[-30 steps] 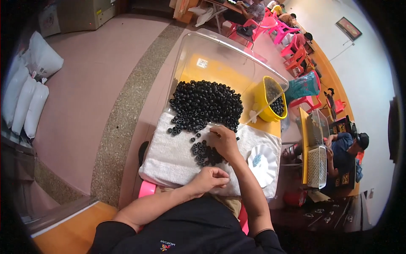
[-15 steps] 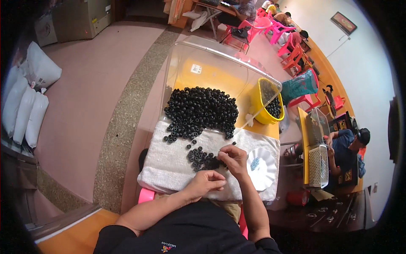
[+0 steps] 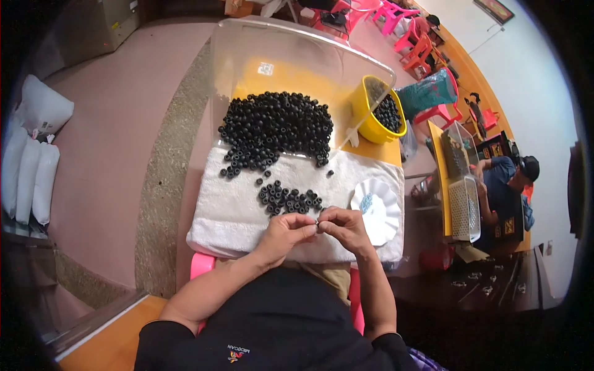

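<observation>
My left hand (image 3: 281, 237) and my right hand (image 3: 348, 230) meet over the near part of a white towel (image 3: 229, 216). Thumb and fingers of each are pinched around one tiny dark piece (image 3: 317, 223), mostly covered by the fingertips. It looks like one of the small black ring-shaped parts. Just beyond my fingers lies a loose cluster of these black parts (image 3: 288, 199). A far larger heap of them (image 3: 278, 127) fills the clear plastic bin (image 3: 238, 62) behind. To the right of my right hand sits a white fluted dish (image 3: 385, 216) with small blue bits (image 3: 367, 201) in it.
A yellow tub (image 3: 377, 131) of black parts stands right of the bin. Farther right, a person (image 3: 507, 188) works beside a white perforated basket (image 3: 464, 210). White sacks (image 3: 46, 179) lean at the far left. Red and pink chairs (image 3: 416, 59) line the back.
My hands, apart before, have come together at the fingertips around the tiny piece. My right hand has drawn back from the cluster of parts. The whole view has shifted slightly.
</observation>
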Demonstrator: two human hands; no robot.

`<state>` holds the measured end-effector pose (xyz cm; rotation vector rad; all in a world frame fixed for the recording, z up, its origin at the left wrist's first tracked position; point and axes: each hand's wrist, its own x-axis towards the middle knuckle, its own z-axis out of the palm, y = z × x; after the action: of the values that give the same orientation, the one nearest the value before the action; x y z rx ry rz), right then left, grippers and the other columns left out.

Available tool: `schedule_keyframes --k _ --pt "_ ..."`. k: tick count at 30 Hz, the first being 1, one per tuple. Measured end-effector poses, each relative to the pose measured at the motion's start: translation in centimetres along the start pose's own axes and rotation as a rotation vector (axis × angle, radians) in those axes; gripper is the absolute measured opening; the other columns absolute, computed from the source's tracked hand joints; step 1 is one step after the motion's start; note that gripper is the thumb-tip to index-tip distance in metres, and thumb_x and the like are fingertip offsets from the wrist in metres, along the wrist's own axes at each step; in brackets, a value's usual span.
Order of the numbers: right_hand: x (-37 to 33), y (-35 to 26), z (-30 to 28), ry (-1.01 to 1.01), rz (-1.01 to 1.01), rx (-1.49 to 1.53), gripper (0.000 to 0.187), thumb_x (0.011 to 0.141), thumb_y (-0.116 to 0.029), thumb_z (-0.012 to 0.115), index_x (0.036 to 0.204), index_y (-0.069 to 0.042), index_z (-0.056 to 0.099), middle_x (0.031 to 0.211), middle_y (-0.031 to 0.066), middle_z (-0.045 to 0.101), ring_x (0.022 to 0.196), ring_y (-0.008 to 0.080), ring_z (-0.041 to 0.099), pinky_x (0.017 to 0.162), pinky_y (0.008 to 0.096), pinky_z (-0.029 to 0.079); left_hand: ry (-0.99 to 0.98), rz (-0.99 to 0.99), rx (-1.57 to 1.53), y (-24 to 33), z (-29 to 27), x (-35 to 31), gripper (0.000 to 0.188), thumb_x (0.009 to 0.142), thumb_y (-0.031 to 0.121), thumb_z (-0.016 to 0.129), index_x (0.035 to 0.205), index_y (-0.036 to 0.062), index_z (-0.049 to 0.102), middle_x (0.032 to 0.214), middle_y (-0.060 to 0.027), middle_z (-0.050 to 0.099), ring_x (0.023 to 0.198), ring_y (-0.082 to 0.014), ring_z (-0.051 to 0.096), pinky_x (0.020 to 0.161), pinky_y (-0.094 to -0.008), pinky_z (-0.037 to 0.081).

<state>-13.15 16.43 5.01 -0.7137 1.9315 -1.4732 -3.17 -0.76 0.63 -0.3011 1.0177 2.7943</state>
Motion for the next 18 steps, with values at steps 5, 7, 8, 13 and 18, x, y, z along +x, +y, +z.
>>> schedule_keyframes --k 5,7,8,13,18 --pt "-0.4 -1.0 0.0 -0.018 0.043 -0.009 0.008 0.087 -0.003 0.067 0.088 0.005 0.066 0.087 0.0066 0.064 0.081 0.0123 0.061 0.072 0.0251 0.049 -0.029 -0.001 0.033 0.1 0.1 0.0 0.017 0.089 0.005 0.068 0.104 -0.0016 0.064 0.096 -0.0088 0.068 0.083 -0.0158 0.067 0.077 -0.0284 0.057" --pt "-0.5 -0.9 -0.1 -0.033 0.06 0.014 0.009 0.087 -0.004 0.068 0.089 0.005 0.066 0.087 0.007 0.064 0.08 0.0122 0.061 0.072 0.0253 0.05 -0.045 0.012 0.078 0.0 0.0 -0.1 0.015 0.089 0.007 0.068 0.101 -0.0017 0.064 0.094 -0.0075 0.069 0.082 -0.0127 0.066 0.076 -0.0258 0.054" --pt "-0.5 -0.9 -0.1 -0.034 0.064 0.015 0.009 0.087 -0.004 0.068 0.089 0.005 0.066 0.087 0.007 0.064 0.08 0.0122 0.061 0.072 0.0253 0.05 -0.044 0.009 0.076 -0.1 0.0 -0.1 0.015 0.089 0.007 0.068 0.101 -0.0017 0.064 0.094 -0.0075 0.069 0.082 -0.0127 0.066 0.076 -0.0258 0.054" --pt "-0.8 -0.8 -0.3 -0.077 0.13 0.133 0.009 0.087 -0.004 0.07 0.088 0.004 0.066 0.089 0.0066 0.065 0.082 0.0128 0.063 0.074 0.0252 0.052 -0.091 0.042 0.162 0.1 0.2 -0.3 0.013 0.089 0.008 0.069 0.097 -0.0006 0.063 0.09 -0.0066 0.068 0.081 -0.0107 0.064 0.075 -0.0243 0.053" --pt "-0.7 0.1 -0.3 -0.051 0.163 0.076 0.007 0.086 -0.002 0.07 0.085 0.003 0.065 0.089 0.0051 0.065 0.079 0.0124 0.063 0.074 0.0254 0.052 -0.096 0.051 0.178 -0.1 0.0 -0.2 0.012 0.089 0.007 0.069 0.096 -0.0003 0.063 0.088 -0.0064 0.068 0.08 -0.0108 0.064 0.075 -0.0242 0.052"
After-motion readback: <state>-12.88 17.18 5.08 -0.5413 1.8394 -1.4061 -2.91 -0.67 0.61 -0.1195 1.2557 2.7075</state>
